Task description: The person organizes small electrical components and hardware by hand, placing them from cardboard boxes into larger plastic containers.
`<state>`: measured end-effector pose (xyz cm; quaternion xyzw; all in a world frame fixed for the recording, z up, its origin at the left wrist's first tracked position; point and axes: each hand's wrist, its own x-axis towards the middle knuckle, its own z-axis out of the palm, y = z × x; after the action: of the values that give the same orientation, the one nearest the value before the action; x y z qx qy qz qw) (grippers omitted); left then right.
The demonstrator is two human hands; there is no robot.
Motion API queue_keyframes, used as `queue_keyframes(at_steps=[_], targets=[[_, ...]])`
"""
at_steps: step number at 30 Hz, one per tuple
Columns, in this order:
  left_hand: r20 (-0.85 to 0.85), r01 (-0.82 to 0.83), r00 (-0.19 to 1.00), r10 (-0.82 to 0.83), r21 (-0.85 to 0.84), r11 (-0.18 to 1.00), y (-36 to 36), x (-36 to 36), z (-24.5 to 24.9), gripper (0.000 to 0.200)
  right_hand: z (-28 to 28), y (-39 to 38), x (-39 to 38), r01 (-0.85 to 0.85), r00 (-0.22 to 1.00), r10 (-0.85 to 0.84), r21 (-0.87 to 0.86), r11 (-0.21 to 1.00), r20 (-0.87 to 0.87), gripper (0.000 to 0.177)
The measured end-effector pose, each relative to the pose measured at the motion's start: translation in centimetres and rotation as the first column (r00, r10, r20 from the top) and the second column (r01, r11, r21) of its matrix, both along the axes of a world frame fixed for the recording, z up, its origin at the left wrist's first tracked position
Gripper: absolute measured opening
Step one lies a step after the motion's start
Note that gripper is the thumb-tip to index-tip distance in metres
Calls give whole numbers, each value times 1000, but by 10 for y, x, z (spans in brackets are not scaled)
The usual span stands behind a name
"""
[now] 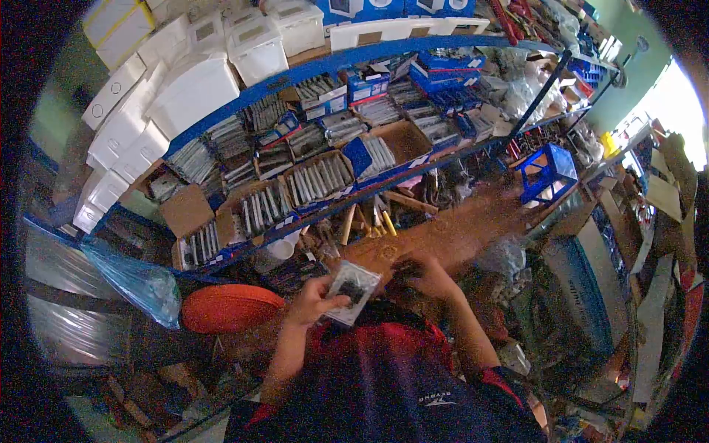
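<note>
A crowded blue shelving rack (299, 70) rises beyond our wooden counter (450, 235). Our left hand (306, 304) clamps its fingers on a clear packet (361, 282) before our chest; it looks light, slick, best pinched by its edge. Our right hand (428, 277) is near the counter, fingers unclear.

Right hand (422, 275) blurred in shadow
</note>
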<state>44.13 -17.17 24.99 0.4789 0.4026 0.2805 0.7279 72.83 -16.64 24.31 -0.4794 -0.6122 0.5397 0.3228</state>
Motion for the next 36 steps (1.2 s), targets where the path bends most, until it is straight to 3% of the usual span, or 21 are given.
queue_keyframes(at_steps=[2, 3, 6, 8, 9, 10, 11, 14, 16, 17, 20, 21, 23, 24, 27, 30, 31, 33, 34, 36], targets=[[-1, -27, 1000, 27, 19, 999, 6, -3, 6, 35, 1, 0, 5, 187, 967, -198, -86, 979, -162, 28], [-193, 71, 980, -44, 135, 988, 11, -5, 3, 39, -6, -1, 4, 317, 914, -315, -33, 948, -255, 29], [-277, 178, 952, -130, 159, 971, 7, 5, -10, 44, 36, 3, -32, 355, 694, -308, -63, 933, -651, 35], [-262, 136, 963, -58, 290, 947, 4, 16, -18, 48, 20, 2, -58, 269, 954, -228, 223, 937, -193, 36], [-195, 64, 981, 15, 389, 919, 1, 24, -12, 48, 18, -2, -73, 149, 980, -181, 296, 943, 82, 34], [-116, -19, 990, 85, 479, 878, -1, 30, -9, 49, 17, -4, -79, 10, 925, -134, 328, 945, 356, 33], [-272, 168, 959, -83, 306, 937, 4, 17, -34, 49, 20, -4, -77, 16, 944, -106, 275, 961, 313, 33], [-189, 35, 981, 51, 425, 904, -2, 17, -10, 44, 29, 4, -76, -16, 983, -14, 164, 986, 182, 32], [-21, -63, 997, 74, 328, 942, -6, 18, -14, 41, 30, 6, -69, -58, 992, 41, 145, 988, 118, 32], [69, -107, 993, 91, 279, 954, -4, 20, -17, 40, 15, 10, -62, -59, 998, 51, 238, 970, 41, 32], [133, -155, 980, 149, 29, 988, -2, 11, -29, 40, 15, 6, -42, -19, 956, 27, 29, 999, -291, 34], [204, -278, 937, 284, -57, 959, 0, 10, -25, 41, 22, 1, -41, -31, 951, -9, -122, 992, -309, 39], [297, -485, 786, 542, -248, 839, 5, 7, -8, 43, -19, -6, -43, -44, 980, 43, 2, 999, -197, 41], [289, -489, 806, 517, -168, 856, 9, 1, -5, 43, -35, -11, -47, -49, 988, 58, 66, 997, -141, 42], [239, -476, 855, 461, 4, 880, 16, -7, 6, 41, -35, -23, -54, 24, 936, -57, -98, 995, -348, 55], [169, -430, 895, 412, 89, 898, 11, 1, 8, 43, 1, -19, -59, 77, 551, -462, -509, 858, -695, 56], [68, -460, 887, 457, 40, 887, 6, 6, 14, 46, 18, -14, -61, 70, 446, -474, -498, 864, -759, 56], [133, -423, 899, 418, 9, 906, 3, 12, 2, 47, 43, -4, -68, 72, 218, -478, -474, 877, -851, 55], [168, -405, 901, 401, -7, 914, 1, 16, -7, 48, 42, -2, -69, 147, 385, -472, -452, 880, -793, 55], [56, -382, 924, 379, 63, 922, -9, 25, -15, 49, 32, 2, -71, 267, 673, -449, -373, 889, -588, 55]])
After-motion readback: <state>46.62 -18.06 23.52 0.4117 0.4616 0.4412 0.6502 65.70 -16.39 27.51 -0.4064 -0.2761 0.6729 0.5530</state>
